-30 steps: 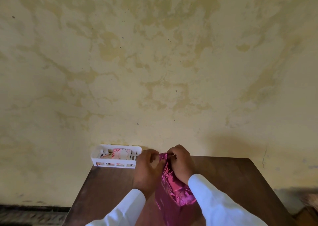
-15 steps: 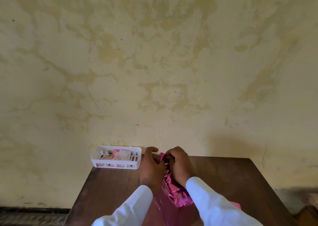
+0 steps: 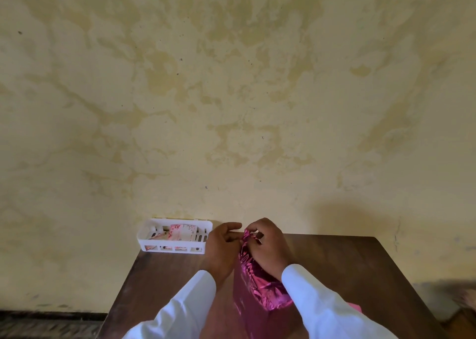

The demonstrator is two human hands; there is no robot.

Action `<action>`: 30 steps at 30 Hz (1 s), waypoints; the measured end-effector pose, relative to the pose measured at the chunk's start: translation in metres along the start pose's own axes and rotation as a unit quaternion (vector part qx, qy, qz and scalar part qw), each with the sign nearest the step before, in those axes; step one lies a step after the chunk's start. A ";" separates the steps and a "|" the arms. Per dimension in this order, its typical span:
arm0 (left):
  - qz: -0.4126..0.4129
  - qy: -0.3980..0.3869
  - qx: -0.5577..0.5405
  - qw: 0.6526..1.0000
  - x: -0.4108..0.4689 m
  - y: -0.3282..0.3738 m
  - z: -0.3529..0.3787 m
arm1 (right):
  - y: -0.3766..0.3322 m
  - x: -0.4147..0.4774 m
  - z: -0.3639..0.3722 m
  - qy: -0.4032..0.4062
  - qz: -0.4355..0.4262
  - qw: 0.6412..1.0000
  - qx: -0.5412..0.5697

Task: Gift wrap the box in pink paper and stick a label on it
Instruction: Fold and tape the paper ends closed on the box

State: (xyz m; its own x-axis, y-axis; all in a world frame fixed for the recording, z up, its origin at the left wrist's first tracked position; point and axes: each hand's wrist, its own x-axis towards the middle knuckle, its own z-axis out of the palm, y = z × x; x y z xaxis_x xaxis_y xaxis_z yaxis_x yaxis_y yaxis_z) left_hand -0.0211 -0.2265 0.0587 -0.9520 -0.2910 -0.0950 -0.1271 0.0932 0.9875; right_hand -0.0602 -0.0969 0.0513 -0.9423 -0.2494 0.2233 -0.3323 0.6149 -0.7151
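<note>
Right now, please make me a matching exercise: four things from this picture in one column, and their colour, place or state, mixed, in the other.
1. basket
2. pink paper
3. right hand
4. table

A. dark brown wood
B. pinches the paper's far end
C. white, at the table's far left corner
D. shiny and crumpled

Pairs: 1-C, 2-D, 3-B, 4-A
</note>
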 end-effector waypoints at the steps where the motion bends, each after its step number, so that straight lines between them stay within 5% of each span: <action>1: -0.002 0.001 -0.005 1.000 0.000 -0.001 -0.001 | 0.000 0.001 0.000 -0.002 -0.004 1.000 0.003; 7: 0.016 0.051 0.011 0.999 -0.003 -0.008 -0.003 | 0.000 0.005 0.000 -0.012 -0.013 1.000 0.006; 19: 0.018 0.024 0.001 1.000 0.002 -0.005 0.002 | -0.002 -0.004 0.000 0.028 -0.021 0.999 -0.036; 30: 0.105 -0.022 0.216 0.971 0.012 0.018 0.001 | -0.008 -0.006 0.000 0.034 0.013 0.999 -0.021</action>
State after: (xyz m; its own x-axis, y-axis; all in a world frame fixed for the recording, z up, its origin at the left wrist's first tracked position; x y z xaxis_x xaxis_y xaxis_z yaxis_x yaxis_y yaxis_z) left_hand -0.0354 -0.2272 0.0748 -0.9795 -0.1814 0.0880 -0.0241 0.5387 0.8421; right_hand -0.0518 -0.1003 0.0562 -0.9507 -0.1827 0.2505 -0.3079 0.6516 -0.6932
